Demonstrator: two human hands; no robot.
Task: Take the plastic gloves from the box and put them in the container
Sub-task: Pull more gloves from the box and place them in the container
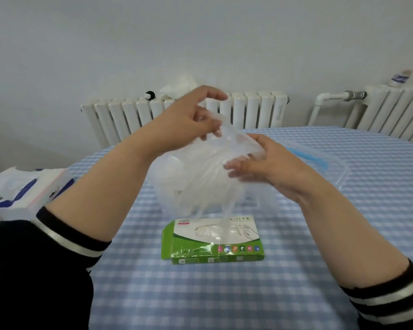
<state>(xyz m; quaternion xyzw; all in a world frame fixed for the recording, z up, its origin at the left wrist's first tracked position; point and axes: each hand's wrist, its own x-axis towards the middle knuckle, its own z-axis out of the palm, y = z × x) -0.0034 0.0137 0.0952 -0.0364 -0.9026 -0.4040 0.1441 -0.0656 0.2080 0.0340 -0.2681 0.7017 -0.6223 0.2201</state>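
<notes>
1. Checked blue-and-white cloth covers the round table [224, 294], and its nearest stretch, between the two dark striped sleeves, carries nothing; that is the freest room for the forearms to move.
2. Just beyond lies the green glove box [212, 239], flat, its top opening upward, a thin strip of film reaching from it up toward the raised gloves.
3. Above the box, the plastic gloves [208, 167] hang as a clear, crumpled bunch. The left hand [188, 115] pinches the top edge with curled fingers; the right hand [260, 160] holds the other side, fingers bent into the film.
4. Step in hand, as I judge it: the gloves are drawn out and being gathered, not yet stowed.
5. Directly behind them stands the clear container [255, 196], open at the top, partly veiled by the film. The next move calls for carrying the bunch forward over its near rim and lowering it, keeping the trailing ends from snagging on that rim.
6. Right of it lies a clear lid [329, 160] with a blue seal; off the left table edge sits a tissue pack [29, 189].
7. Farthest back, radiators [248, 110] line the white wall.
</notes>
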